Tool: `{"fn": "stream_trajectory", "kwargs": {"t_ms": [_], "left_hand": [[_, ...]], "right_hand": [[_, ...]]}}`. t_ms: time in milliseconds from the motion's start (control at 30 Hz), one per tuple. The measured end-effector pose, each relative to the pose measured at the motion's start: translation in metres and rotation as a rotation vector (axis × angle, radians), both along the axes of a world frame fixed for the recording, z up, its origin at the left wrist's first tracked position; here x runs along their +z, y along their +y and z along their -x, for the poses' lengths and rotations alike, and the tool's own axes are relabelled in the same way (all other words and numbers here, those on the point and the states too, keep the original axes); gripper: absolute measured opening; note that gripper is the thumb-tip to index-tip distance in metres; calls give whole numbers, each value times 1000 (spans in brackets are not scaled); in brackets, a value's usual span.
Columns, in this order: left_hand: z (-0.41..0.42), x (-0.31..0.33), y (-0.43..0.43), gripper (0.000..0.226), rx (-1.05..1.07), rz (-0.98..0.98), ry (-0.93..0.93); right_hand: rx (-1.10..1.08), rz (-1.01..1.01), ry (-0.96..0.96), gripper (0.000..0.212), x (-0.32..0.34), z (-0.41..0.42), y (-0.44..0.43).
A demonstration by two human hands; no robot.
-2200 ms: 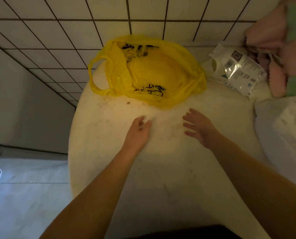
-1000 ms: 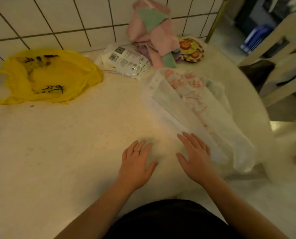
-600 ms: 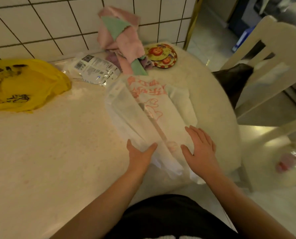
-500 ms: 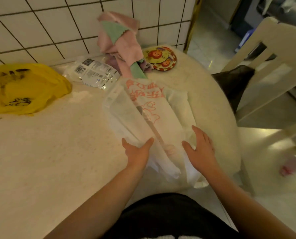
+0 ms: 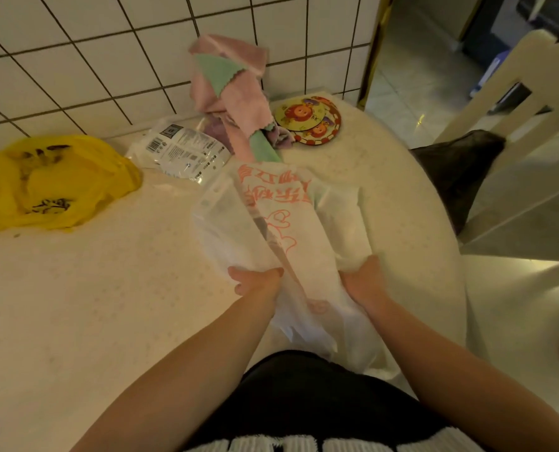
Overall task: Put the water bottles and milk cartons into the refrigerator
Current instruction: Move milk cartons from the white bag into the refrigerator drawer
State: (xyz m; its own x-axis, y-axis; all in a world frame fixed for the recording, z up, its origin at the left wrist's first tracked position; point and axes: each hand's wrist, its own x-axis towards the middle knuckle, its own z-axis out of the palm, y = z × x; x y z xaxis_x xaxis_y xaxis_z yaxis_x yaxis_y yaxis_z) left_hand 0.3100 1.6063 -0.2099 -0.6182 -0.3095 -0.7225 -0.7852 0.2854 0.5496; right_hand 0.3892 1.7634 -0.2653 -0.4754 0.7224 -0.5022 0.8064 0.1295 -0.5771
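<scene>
A white plastic bag with red print (image 5: 281, 223) lies on the round pale table (image 5: 92, 288), its mouth hanging over the near edge. My left hand (image 5: 255, 283) grips the bag's left side and my right hand (image 5: 363, 282) grips its right side, fingers tucked into the plastic. What is inside the bag is hidden. No water bottle, milk carton or refrigerator shows in this view.
A crumpled yellow bag (image 5: 50, 184) lies at the far left by the tiled wall. A clear printed packet (image 5: 180, 150), pink and green cloths (image 5: 232, 93) and round cartoon coasters (image 5: 307, 120) sit at the back. A pale chair with a dark cushion (image 5: 457, 171) stands right.
My view swung right from the yellow bag to the white bag. Both hands went from lying flat on the table to closing on the white bag's two sides.
</scene>
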Motion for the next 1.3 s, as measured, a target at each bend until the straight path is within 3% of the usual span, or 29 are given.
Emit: {"fn": "stream_trajectory", "kwargs": {"t_ms": [100,200,333,467,600,767,1000,1100,1300], "left_hand": [[4,-7,-10,83,-74,-12,30],[8,-16,-21,76,-123,-27,77],[10,-22,-34,54,-81,-48,122],[18,-13,-44,38,76,-135,167],[26,13,-57,35,219,-275,233],[40,33,-87,13,233,-362,333],[63,63,-148,24,321,-444,496],[69,67,-184,10,333,-433,560],[81,71,-284,12,355,-421,627]], "right_hand": [[62,18,-11,61,-8,8,3],[38,2,102,27,-4,7,13],[-59,-32,285,28,22,3,19],[-10,-68,412,21,51,21,17],[-3,-52,591,26,83,42,5],[44,-111,684,30,126,62,-15],[138,-179,756,34,166,106,-68],[168,-185,793,30,170,119,-106],[194,-164,800,29,163,138,-205]]}}
